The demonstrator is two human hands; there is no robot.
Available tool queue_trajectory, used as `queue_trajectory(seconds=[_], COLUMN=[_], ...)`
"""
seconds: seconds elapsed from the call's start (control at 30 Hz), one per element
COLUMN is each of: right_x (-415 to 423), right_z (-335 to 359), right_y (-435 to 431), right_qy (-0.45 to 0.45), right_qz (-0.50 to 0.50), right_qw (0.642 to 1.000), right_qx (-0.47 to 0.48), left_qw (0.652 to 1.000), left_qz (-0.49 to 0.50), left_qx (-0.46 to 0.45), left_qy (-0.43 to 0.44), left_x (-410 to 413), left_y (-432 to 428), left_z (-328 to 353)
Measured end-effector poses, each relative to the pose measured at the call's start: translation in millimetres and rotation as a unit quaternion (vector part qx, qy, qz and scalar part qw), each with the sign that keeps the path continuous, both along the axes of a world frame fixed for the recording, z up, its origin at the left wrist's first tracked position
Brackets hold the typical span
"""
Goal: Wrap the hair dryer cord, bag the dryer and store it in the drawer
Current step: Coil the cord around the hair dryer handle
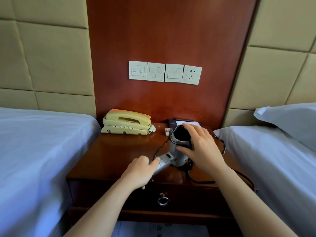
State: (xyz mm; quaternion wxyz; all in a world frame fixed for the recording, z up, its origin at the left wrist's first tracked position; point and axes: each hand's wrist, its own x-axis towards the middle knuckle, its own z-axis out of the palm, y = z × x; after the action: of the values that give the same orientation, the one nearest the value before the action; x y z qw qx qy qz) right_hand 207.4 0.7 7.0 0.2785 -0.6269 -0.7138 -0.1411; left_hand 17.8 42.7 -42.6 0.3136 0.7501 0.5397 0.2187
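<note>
A silver hair dryer (173,151) with a black nozzle is held just above the wooden nightstand (111,156). My left hand (141,170) grips its handle. My right hand (200,146) is wrapped around the barrel near the nozzle. The black twisted cord (161,147) loops from the handle up around the nozzle, and more of it trails off to the right edge of the nightstand (222,144) and down past my right forearm. The drawer (188,197) below is closed, with a round metal pull (162,200).
A cream telephone (127,123) stands at the back left of the nightstand. A dark notepad holder with paper (174,123) lies at the back behind the dryer. White beds flank both sides. Wall switches and a socket (192,75) sit above.
</note>
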Motion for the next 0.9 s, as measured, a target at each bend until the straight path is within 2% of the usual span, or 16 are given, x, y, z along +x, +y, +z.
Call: queue_trajectory(seconds=[0.13,0.23,0.3,0.47,0.67,0.73,0.83,0.9], right_x=[6,10,9,13,30,32,33,31], right_z=[-5,-6,-6,-15,-31,-35,-37,-38], right_y=[2,3,3,4,5,4,-1,-1], right_qy=[0.055,0.031,0.015,0.08,0.168,0.134,0.026,0.015], right_qz=[0.019,0.003,-0.011,-0.046,-0.094,-0.122,-0.168,-0.169], right_qw=[0.998,0.996,0.995,0.996,0.96,0.957,0.957,0.954], right_qx=[0.016,0.089,0.102,-0.003,-0.201,-0.228,-0.234,-0.245], left_qw=[1.0,0.999,0.999,0.989,0.992,0.995,0.997,0.997], left_qz=[0.011,0.041,0.05,0.043,0.027,0.019,0.013,0.017], left_qx=[0.005,0.019,0.013,-0.083,-0.074,-0.057,-0.049,-0.047], left_qy=[0.004,0.008,0.005,-0.115,-0.097,-0.073,-0.059,-0.055], left_x=[-4,-10,-14,-24,-29,-27,-25,-24], left_y=[-6,-6,-3,4,4,3,1,0], left_z=[4,4,4,-1,2,4,5,7])
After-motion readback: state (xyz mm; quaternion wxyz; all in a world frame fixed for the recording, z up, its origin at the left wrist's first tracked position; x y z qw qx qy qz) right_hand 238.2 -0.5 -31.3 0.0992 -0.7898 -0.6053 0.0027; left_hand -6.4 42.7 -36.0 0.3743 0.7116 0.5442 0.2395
